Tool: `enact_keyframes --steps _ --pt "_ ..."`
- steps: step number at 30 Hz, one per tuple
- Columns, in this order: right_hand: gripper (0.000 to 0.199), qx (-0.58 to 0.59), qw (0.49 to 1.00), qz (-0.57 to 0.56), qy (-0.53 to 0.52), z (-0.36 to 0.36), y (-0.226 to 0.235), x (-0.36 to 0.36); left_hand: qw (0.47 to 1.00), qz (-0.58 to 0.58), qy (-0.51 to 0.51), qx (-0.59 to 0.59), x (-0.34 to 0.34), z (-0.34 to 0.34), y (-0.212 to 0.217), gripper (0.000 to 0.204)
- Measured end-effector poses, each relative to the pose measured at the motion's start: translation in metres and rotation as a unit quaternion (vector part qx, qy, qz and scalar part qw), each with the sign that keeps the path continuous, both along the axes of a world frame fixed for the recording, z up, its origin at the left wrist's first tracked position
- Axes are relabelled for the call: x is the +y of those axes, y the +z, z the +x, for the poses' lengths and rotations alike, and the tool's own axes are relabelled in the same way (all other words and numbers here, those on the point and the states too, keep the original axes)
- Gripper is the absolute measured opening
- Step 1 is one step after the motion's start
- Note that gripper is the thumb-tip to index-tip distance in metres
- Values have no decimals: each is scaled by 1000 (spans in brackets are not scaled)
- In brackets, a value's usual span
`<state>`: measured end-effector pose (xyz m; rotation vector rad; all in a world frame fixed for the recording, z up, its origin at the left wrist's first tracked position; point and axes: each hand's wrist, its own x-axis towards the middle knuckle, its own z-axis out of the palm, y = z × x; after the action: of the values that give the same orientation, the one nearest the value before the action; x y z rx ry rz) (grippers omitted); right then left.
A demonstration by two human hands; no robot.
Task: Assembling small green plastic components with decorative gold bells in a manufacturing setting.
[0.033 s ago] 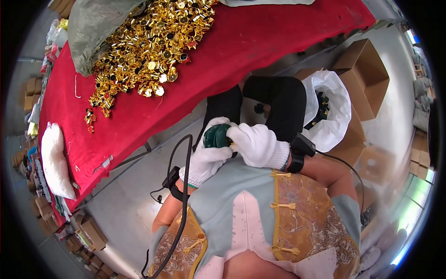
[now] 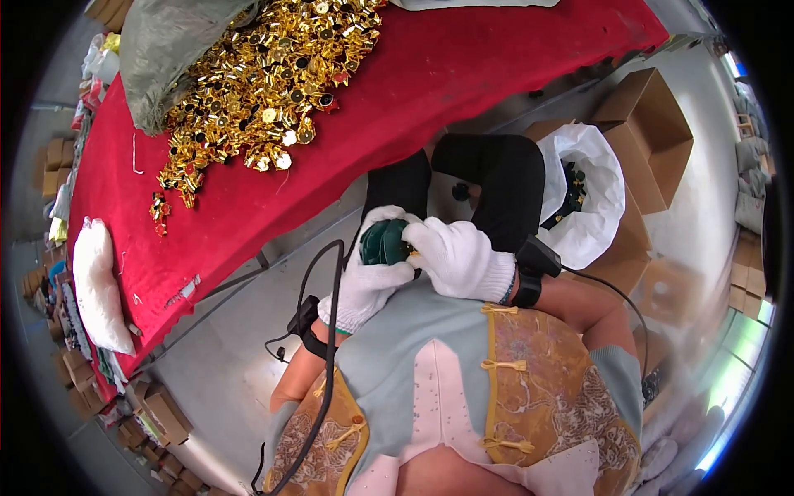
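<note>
The worktop [image 2: 463,91] is covered with a red cloth. A heap of small gold-coloured parts [image 2: 265,83] lies on its upper left area, touching a grey-green sack [image 2: 169,50] at the far edge. A white padded bag [image 2: 99,285] lies near the left end. Cardboard boxes [image 2: 649,124] stand on the floor [image 2: 223,364].

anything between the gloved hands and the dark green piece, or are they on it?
Nothing visible stands between. The left hand cups the dark green piece from below and the right hand presses on it from the side; both gloves touch it, over the lap.
</note>
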<state>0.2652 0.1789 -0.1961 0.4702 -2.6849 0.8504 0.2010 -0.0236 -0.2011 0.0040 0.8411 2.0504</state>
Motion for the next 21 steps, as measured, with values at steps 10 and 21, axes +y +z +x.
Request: enact_keyframes --steps 10,21 --pt "24 -611 492 -614 -91 -21 3 18 665 -215 1 716 18 -14 17 46" --pt "44 -128 959 -250 -40 -14 10 4 965 -65 136 216 13 -16 5 94"
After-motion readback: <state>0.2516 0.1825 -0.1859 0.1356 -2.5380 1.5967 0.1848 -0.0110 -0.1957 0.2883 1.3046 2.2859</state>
